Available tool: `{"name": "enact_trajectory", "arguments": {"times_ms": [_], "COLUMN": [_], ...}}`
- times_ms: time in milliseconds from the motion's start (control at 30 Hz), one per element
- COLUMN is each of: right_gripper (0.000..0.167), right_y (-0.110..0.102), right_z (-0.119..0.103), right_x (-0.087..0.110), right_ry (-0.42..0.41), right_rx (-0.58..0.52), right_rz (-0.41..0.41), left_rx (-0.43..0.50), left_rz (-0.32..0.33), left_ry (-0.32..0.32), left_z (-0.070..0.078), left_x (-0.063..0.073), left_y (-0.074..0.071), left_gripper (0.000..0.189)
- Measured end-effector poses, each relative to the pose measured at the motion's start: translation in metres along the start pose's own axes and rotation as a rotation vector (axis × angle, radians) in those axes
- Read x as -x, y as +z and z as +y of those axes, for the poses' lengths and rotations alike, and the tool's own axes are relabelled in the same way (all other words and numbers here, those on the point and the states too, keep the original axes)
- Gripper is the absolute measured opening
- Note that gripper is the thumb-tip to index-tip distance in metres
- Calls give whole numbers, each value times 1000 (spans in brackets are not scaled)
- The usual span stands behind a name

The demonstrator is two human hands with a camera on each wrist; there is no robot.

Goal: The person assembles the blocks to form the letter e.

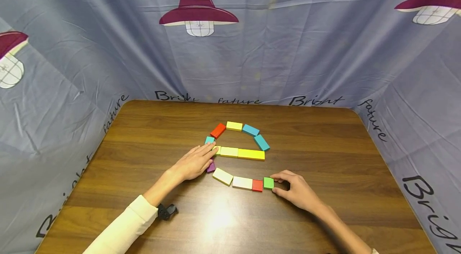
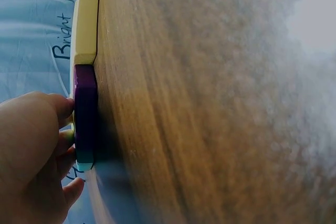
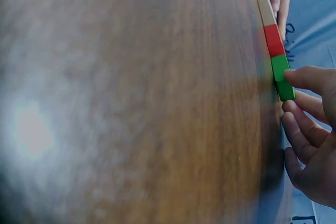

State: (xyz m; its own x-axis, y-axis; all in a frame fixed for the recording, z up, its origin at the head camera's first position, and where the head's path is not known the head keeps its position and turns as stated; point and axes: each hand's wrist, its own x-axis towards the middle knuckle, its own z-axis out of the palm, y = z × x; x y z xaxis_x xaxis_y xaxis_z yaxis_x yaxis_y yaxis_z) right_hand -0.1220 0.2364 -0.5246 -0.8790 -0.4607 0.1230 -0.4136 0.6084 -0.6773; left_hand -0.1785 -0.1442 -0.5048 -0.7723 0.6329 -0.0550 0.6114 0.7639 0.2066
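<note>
Wooden blocks lie flat on the table in a curved outline with a bar across it. My right hand (image 1: 297, 192) pinches a green block (image 1: 268, 183) between thumb and fingers, at the right end of the lower row. Left of it are a red block (image 1: 257, 185) and a cream block (image 1: 242, 183). My left hand (image 1: 194, 163) lies across the left side with fairly straight fingers, its fingertips at a small yellow-green block (image 1: 217, 151). Its thumb touches a purple block (image 2: 85, 111), which the hand partly hides in the head view.
Above the bar, a turquoise block (image 1: 209, 140), a red block (image 1: 218, 130), a yellow block (image 1: 234, 126) and two blue blocks form an arc. A long yellow block (image 1: 251, 154) ends the bar. Printed cloth (image 1: 252, 54) hangs around the wooden table (image 1: 324, 138).
</note>
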Motion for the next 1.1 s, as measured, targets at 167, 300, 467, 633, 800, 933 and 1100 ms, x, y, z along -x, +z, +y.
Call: {"name": "enact_trajectory", "arguments": {"times_ms": [167,300,467,633,800,933,1100], "right_gripper": [37,36,36,35,36,36,39], "right_y": [2,2,1,0,0,2,2], "right_z": [-3,-2,-1,0,0,0,0], "right_x": [-2,-2,-2,-3,-4,-4,-4], "right_ry": [-3,-24,-53,-65,-71,-98,-95], "right_rx": [9,7,4,0,1,2,-3], "right_rz": [-5,-5,-1,-9,-16,1,3], "left_rx": [4,-2,-10,-12,-11,-11,-15], "left_rz": [8,15,17,24,25,23,40], "left_ry": [9,15,19,27,23,17,16], "left_z": [0,0,-1,-1,-1,-2,-2], "left_x": [0,-1,-2,-3,-2,-1,-2], "left_y": [-1,-1,-2,-2,-2,-1,-2], "left_gripper": [49,49,49,49,49,49,48]}}
